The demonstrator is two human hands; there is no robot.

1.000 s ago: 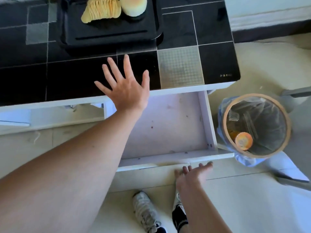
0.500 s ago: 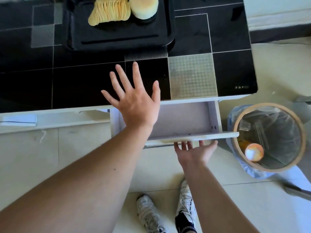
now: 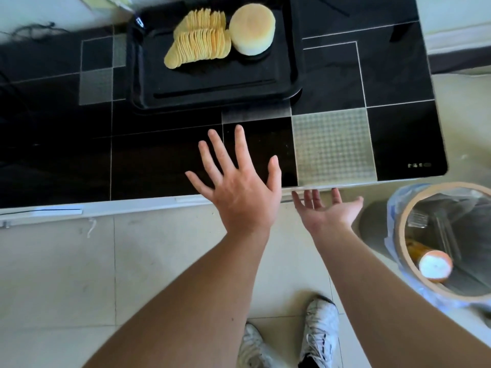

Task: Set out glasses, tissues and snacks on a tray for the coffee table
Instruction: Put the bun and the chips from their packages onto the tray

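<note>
Flanking table [image 3: 398, 144]: lined bin [image 3: 403, 235] (orange-capped tube [image 3: 435, 265] inside).

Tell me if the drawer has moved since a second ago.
Yes. It has slid in under the table top: its open inside no longer shows, and the right hand has its fingers at the table's front edge.

Table top [image 3: 164, 160]: glossy black, thin pale grid lines, with grey dotted squares [image 3: 333, 147] near right and far left. Table edge: white. Tray [image 3: 212, 88]: black. Crisps [image 3: 198, 43]: pale yellow. Bun [image 3: 252, 29]: cream, faintly tan on top. Floor [image 3: 66, 274]: beige tiles. Bin [image 3: 401, 240], right: tan rim, bluish clear liner. Shoes [image 3: 320, 330]: white, dark trim.
</note>
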